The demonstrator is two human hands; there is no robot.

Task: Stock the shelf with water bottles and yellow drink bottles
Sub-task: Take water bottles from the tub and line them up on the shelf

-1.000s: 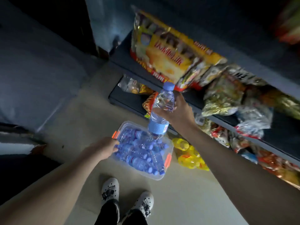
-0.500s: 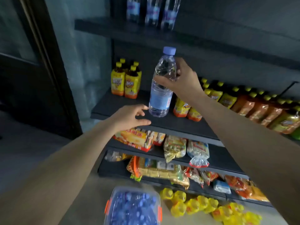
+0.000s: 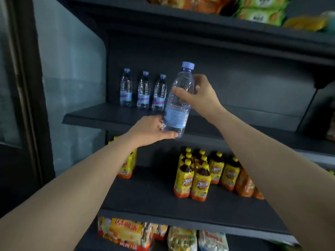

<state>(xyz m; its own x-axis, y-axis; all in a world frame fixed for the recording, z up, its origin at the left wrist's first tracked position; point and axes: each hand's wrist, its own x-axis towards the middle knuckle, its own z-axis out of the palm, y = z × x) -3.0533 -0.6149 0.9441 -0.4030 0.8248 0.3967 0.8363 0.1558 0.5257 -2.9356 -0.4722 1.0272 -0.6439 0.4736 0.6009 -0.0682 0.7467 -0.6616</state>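
My right hand (image 3: 199,98) grips the upper body of a clear water bottle (image 3: 178,104) with a blue cap and a pale blue label, holding it upright in front of a dark shelf (image 3: 235,127). My left hand (image 3: 152,130) cups the bottle's base from below and from the left, thumb under it. Three water bottles (image 3: 143,90) stand in a row at the back left of that shelf. On the shelf below, yellow drink bottles (image 3: 199,176) stand in a cluster, with a few more (image 3: 126,165) partly hidden behind my left forearm.
Snack bags (image 3: 257,9) fill the top shelf and more packets (image 3: 148,234) lie on the bottom shelf. A glass panel in a dark frame (image 3: 36,98) borders the shelving on the left. The water-bottle shelf is bare to the right of my hands.
The view has tilted up from the floor bin to the shelves. My right hand has lifted the bottle to the higher shelf's level, and my left hand has come up under its base.
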